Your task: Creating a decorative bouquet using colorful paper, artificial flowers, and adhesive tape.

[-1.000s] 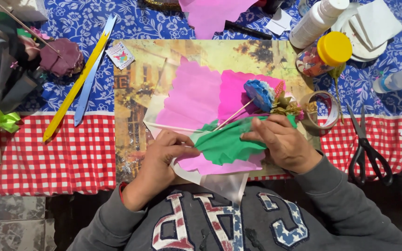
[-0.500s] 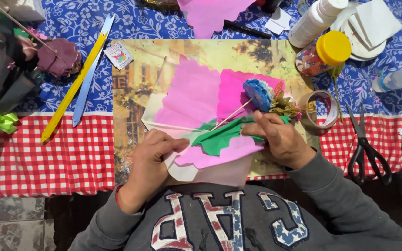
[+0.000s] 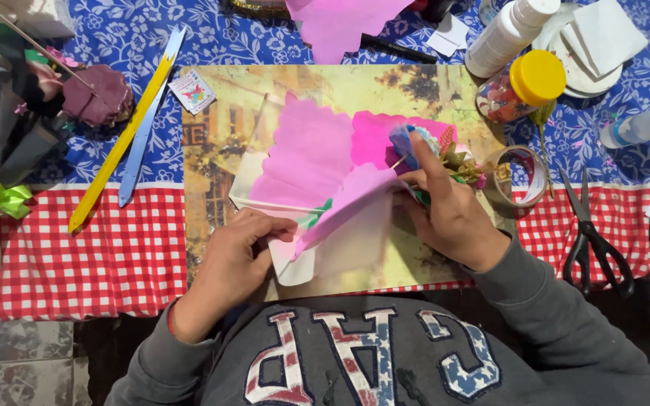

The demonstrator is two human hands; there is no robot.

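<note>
Folding pink tissue paper [image 3: 317,162] over a thin wooden stick, on a picture placemat [image 3: 227,105] at the middle of the table.

Left hand [image 3: 238,252]: fingers pressed together, pinching the lower edge of the paper fold where a sliver of green paper [image 3: 316,218] peeks out. Right hand [image 3: 449,214]: fingers closed around the small flower cluster [image 3: 445,150], index finger stretched up along it, pinning it to the mat.

Risks, as judged from here:
- Tissue is thin; pulling the 2 hands apart or twisting hard could tear the scalloped sheet at the fold.
- If the right hand eases off, the flower cluster could roll and the wrap open again.
- Tape roll [image 3: 524,177] sits just beside the right hand, and the yellow-lidded jar [image 3: 524,86] is near; a wide wrist move could knock either.
- Scissors [image 3: 592,240] lie to the right, apart from the work, blades toward the far side of the table.

Orientation: the long axis of the wrapped piece runs roughly left to right, tilted slightly up toward the right. Flower head points right and away from the person; the stem end lies toward the left hand, mostly hidden under paper.
</note>
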